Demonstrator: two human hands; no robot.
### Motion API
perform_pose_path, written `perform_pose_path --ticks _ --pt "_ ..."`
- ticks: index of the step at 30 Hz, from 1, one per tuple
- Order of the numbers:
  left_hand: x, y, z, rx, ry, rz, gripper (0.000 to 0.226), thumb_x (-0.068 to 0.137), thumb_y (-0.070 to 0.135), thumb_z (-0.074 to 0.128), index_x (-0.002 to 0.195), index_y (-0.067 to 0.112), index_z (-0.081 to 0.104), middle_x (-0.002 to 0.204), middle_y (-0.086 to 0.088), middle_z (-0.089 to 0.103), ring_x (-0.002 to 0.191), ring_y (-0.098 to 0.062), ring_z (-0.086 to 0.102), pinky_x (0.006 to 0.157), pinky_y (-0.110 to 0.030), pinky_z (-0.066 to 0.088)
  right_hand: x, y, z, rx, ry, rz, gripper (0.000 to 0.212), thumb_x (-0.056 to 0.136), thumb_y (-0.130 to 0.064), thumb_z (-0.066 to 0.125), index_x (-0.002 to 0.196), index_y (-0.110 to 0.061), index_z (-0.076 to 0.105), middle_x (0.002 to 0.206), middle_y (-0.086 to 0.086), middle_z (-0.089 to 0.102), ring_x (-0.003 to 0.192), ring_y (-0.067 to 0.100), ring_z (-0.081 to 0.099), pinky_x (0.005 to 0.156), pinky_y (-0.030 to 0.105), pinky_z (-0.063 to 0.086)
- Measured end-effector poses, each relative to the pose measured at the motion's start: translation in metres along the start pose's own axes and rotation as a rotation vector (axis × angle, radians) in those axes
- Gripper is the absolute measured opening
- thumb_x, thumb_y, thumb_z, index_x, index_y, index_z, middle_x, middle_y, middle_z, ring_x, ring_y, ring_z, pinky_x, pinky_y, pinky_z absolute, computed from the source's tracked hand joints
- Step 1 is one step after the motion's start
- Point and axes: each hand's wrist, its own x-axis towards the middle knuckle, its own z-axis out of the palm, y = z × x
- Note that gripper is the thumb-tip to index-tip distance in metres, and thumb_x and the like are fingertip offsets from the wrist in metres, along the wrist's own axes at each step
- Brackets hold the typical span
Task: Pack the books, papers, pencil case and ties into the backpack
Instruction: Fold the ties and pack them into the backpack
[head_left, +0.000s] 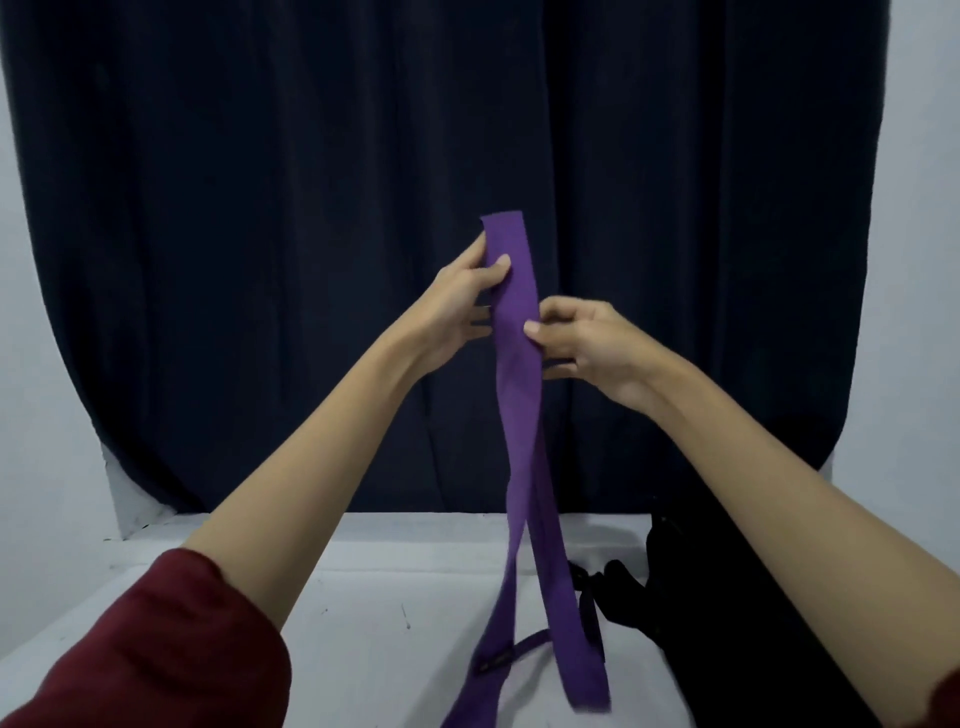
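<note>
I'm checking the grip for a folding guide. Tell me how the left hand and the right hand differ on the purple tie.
The left hand pinches the purple tie higher, near its folded top; the right hand pinches it lower down. The left hand comes from the tie's left edge, the right hand from its right edge. Both have the thumb on the near face, holding the tie up above the table.

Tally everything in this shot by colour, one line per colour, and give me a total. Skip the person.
Purple: 1, the tie, held up by the left hand and right hand
Black: 1, the backpack on the table
Dark navy: 1, the curtain behind
White: 1, the table
Total: 4
</note>
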Motion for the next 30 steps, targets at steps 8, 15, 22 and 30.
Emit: perform_pose_path --ticks 8,15,22,30 --pt "-0.006 -0.011 0.001 -0.129 -0.056 -0.040 0.043 0.100 0.047 0.035 0.139 0.031 0.044 0.122 0.001 0.062 0.097 -0.015 0.065 0.085 -0.031 0.054 0.010 -0.022 -0.004 0.314 0.248 0.011 0.014 0.095 -0.005 0.052 0.093 -0.010 0.064 0.086 0.003 0.067 0.076 0.015 0.066 0.069 0.027 0.057" --pt "-0.016 -0.029 0.027 -0.131 -0.169 -0.048 0.035 0.095 0.035 0.050 0.119 0.011 0.061 0.105 0.000 0.068 0.098 -0.014 0.065 0.089 -0.029 0.051 0.015 -0.033 -0.004 0.204 0.425 -0.065 0.010 0.088 -0.008 0.063 0.087 -0.015 0.068 0.084 -0.003 0.067 0.075 0.007 0.062 0.060 0.015 0.049" --pt "0.003 -0.001 0.024 -0.283 0.106 -0.026 0.044 0.091 0.017 0.062 0.133 0.007 0.053 0.117 -0.005 0.068 0.101 -0.014 0.066 0.085 -0.025 0.054 0.014 -0.028 -0.009 0.153 0.508 -0.055 0.008 0.084 -0.004 0.067 0.082 -0.011 0.068 0.084 0.004 0.069 0.076 0.013 0.064 0.060 0.018 0.050" --pt "0.010 0.014 0.022 -0.257 0.182 0.009 0.039 0.091 -0.005 0.054 0.130 0.001 0.054 0.108 -0.008 0.067 0.090 -0.014 0.065 0.075 -0.021 0.056 -0.002 -0.006 -0.004 0.094 0.370 0.031 0.009 0.081 -0.017 0.072 0.084 -0.016 0.064 0.088 0.000 0.068 0.076 0.013 0.062 0.075 0.030 0.054"
